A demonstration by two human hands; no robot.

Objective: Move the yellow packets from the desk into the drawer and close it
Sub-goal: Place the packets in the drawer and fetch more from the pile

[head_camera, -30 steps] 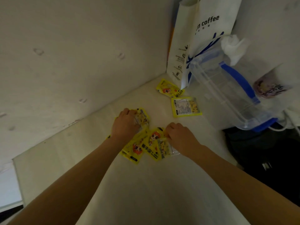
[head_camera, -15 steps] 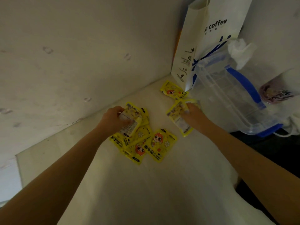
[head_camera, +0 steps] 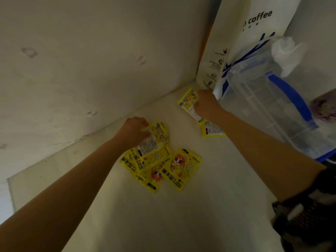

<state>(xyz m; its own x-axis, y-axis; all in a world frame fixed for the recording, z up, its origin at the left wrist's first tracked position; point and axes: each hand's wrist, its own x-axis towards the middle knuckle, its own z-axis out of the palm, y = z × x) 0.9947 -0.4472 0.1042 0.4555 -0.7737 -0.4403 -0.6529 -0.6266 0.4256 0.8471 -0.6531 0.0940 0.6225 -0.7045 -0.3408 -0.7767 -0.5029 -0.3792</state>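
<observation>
While yellow packets are gripped by left hand and right hand, corner strays should be gathered into one stack.

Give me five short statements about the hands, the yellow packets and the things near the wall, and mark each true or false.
1. The left hand holds a yellow packet. True.
2. The right hand rests flat on bare desk. False: it grips a packet near the coffee bag.
3. Every packet is already in a hand. False: several lie loose on the desk.
4. A clear plastic container with blue trim stands right of the right hand. True.
5. The drawer is open in view. False: none shows.
</observation>
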